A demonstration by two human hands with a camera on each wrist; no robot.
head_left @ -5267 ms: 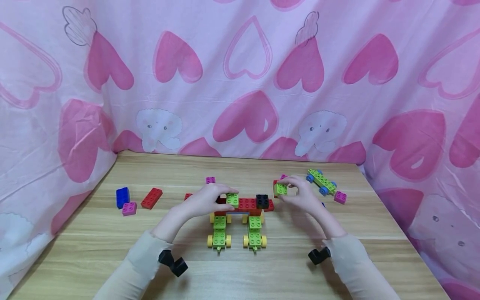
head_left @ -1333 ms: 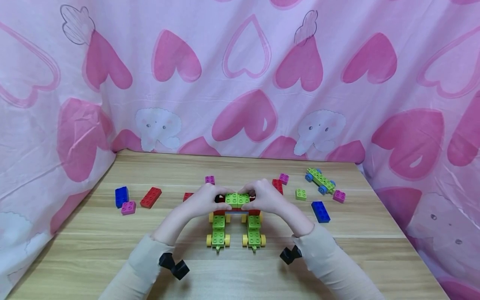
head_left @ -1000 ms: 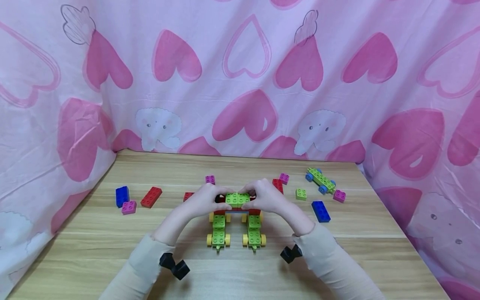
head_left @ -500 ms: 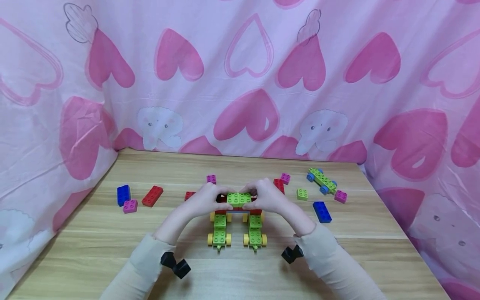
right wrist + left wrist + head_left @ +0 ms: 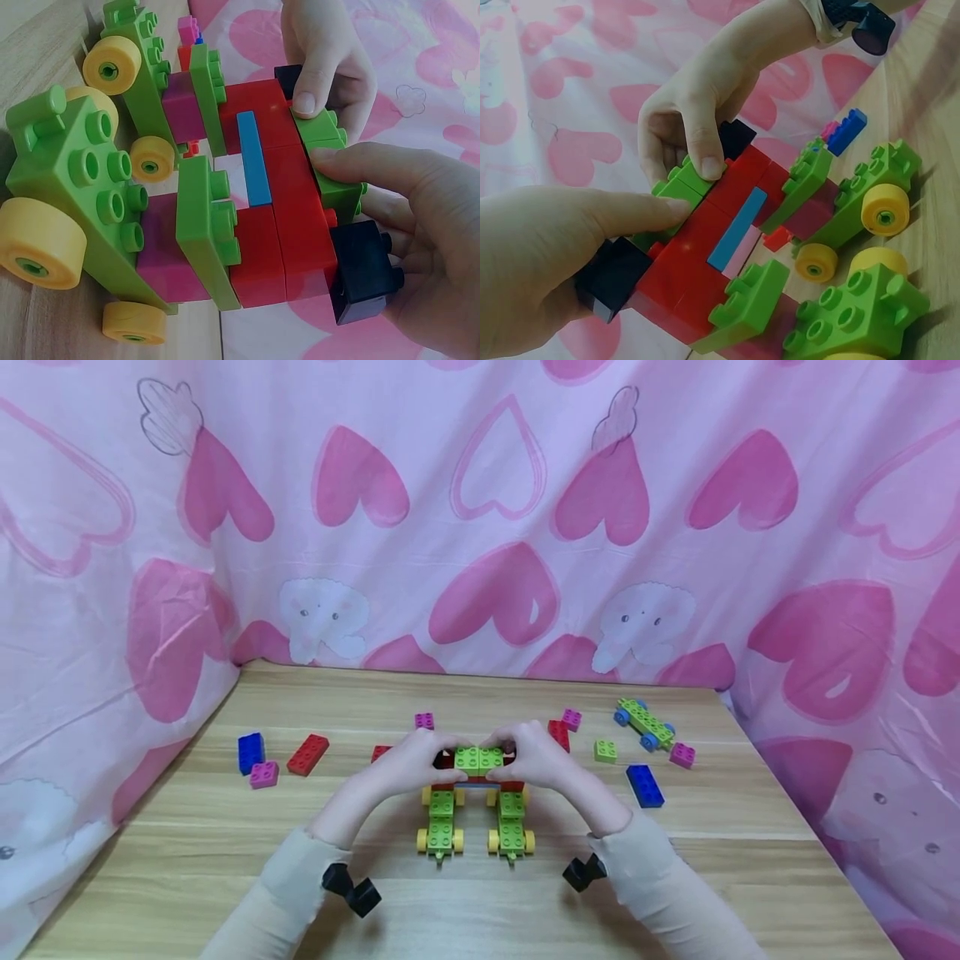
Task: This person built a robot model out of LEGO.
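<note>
In the middle of a wooden worktop (image 5: 472,910), a person's two hands meet over a toy built of bricks. The left hand (image 5: 405,763) pinches a green brick (image 5: 467,762), thumb to the front; the right hand (image 5: 537,755) holds a second green brick (image 5: 491,761) in the same narrow grip. The pair sit side by side on a row of red bricks (image 5: 301,225), between a black brick (image 5: 611,276) at one end and another black brick (image 5: 364,266) at the other. Below, the build stands on a left wheeled base (image 5: 440,833) and a right wheeled base (image 5: 512,833), each with yellow wheels.

From where I stand, the risk looks to be in the pressing. A heavy or lopsided push could spring the red row apart at its middle joint, which seems to lean on a thin blue strip (image 5: 253,161); a slanted one might set the wheels rolling. The black bricks lie close to the palms, so a knuckle could knock one loose. Whether the green pair is fully seated I cannot tell; a half-fixed brick might lift away with the fingers.

No box or tray is in sight. Spare pieces lie straight on the wood: a blue brick (image 5: 251,753), a pink brick (image 5: 264,774) and a red brick (image 5: 307,754) to the left, a blue-wheeled wagon (image 5: 645,725) to the right.
</note>
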